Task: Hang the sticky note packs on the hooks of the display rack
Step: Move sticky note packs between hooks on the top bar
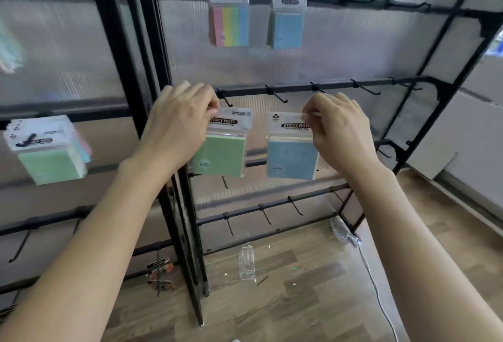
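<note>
My left hand [181,121] pinches the white header of a green sticky note pack [223,151], held just below the leftmost hook [226,100] of the rack's middle bar [334,87]. My right hand [339,129] pinches the header of a blue sticky note pack [291,159], below the third hook [317,88]. Both packs hang from my fingers in front of the rack, off the hooks. On the top bar hang a multicolour pack [230,23] and a blue pack [288,25].
A neighbouring rack panel on the left carries a stack of green packs [46,151] on a hook. Lower bars hold bare hooks [265,215]. A clear plastic wrapper [247,261], a white cable [378,292] and small scraps lie on the wooden floor.
</note>
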Motion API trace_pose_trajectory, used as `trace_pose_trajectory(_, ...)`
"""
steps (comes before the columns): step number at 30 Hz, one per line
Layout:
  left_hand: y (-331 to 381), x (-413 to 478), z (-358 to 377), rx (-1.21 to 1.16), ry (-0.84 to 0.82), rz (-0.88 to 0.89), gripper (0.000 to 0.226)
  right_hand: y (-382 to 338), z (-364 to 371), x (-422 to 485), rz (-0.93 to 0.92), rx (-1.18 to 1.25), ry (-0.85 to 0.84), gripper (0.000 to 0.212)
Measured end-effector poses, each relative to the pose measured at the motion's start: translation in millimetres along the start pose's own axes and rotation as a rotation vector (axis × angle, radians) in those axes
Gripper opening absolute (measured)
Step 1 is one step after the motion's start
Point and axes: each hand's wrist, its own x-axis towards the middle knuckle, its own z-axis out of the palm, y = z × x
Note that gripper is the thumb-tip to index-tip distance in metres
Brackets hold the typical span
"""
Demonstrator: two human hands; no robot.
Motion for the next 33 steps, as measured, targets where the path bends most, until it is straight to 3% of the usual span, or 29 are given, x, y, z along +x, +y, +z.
trace_pose_trajectory(18, 8, 141, 100, 0.044, 0.043, -0.042, 0.004, 147, 65, 106, -0.018, 0.058, 0.064, 0.007)
trace_pose_trajectory(33, 38, 201, 125, 0.303, 0.174, -0.291, 0.003, 217, 87, 205, -0.189, 0.327, 0.056, 0.009)
